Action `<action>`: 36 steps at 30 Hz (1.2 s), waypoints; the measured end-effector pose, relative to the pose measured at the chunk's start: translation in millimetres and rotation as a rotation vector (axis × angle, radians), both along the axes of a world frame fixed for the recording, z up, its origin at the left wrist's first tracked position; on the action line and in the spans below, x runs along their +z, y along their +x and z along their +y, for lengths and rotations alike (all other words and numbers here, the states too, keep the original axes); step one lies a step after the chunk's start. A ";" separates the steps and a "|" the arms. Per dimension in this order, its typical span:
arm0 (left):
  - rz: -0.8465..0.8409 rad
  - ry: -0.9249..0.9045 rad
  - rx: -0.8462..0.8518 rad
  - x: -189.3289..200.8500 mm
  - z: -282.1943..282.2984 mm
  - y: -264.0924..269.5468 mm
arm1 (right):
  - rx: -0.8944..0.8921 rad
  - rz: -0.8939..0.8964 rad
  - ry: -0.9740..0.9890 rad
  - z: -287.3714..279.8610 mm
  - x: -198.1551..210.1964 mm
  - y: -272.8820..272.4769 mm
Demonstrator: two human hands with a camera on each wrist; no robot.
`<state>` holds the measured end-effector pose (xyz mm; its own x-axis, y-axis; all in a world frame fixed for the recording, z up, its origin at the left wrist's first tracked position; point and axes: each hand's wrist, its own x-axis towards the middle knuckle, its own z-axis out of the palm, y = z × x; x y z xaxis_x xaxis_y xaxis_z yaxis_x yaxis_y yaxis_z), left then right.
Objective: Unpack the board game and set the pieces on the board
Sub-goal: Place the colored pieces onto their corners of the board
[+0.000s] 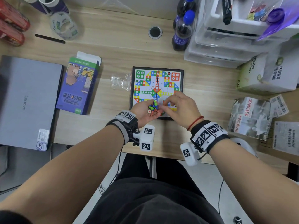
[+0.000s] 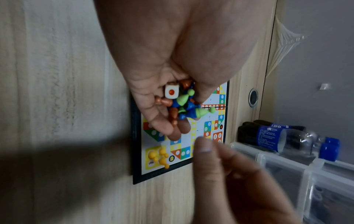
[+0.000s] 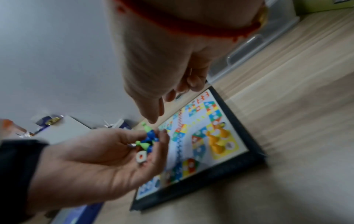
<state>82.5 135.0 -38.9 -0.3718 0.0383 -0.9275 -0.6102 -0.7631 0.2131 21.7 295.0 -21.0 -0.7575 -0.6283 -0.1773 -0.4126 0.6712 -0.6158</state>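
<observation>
Palm-up, left hand [image 1: 146, 110] cupping pawns [image 2: 182, 106]; right hand [image 1: 179, 107] just beside

- Board [image 1: 178, 73]: square, black-framed, multicoloured track, lying flat and open on desk.
- Yellow pawns [image 2: 160, 156]: clustered on yellow corner square.
- Green, blue, orange pawns [image 2: 184, 106] plus white die [image 2: 171, 92]: heaped in cupped palm above board's near edge.

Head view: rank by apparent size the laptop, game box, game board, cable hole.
1. laptop, clearly the largest.
2-3. game board and game box: they look alike in area, and the hands cover part of the board, so unranked.
4. cable hole, the smallest.
</observation>
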 end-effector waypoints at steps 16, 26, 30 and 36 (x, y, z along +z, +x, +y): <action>0.101 0.043 -0.046 18.6 3.8 -3.8 | 0.060 -0.205 -0.103 -12.9 10.3 2.2; 0.078 0.078 -0.042 23.9 -2.9 -3.4 | -0.070 -0.094 -0.034 -10.9 11.6 -15.6; 0.087 0.073 -0.021 22.5 -6.4 -4.1 | 0.045 -0.160 -0.031 -21.8 11.4 -17.1; 0.113 0.083 0.004 18.7 -12.1 -6.3 | 0.112 -0.219 0.033 -35.4 11.8 -12.0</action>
<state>76.2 122.9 -20.1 -0.4742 0.1115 -0.8733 -0.5824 -0.7836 0.2163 9.7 259.6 -9.1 -0.6243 -0.6976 -0.3515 -0.3446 0.6498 -0.6775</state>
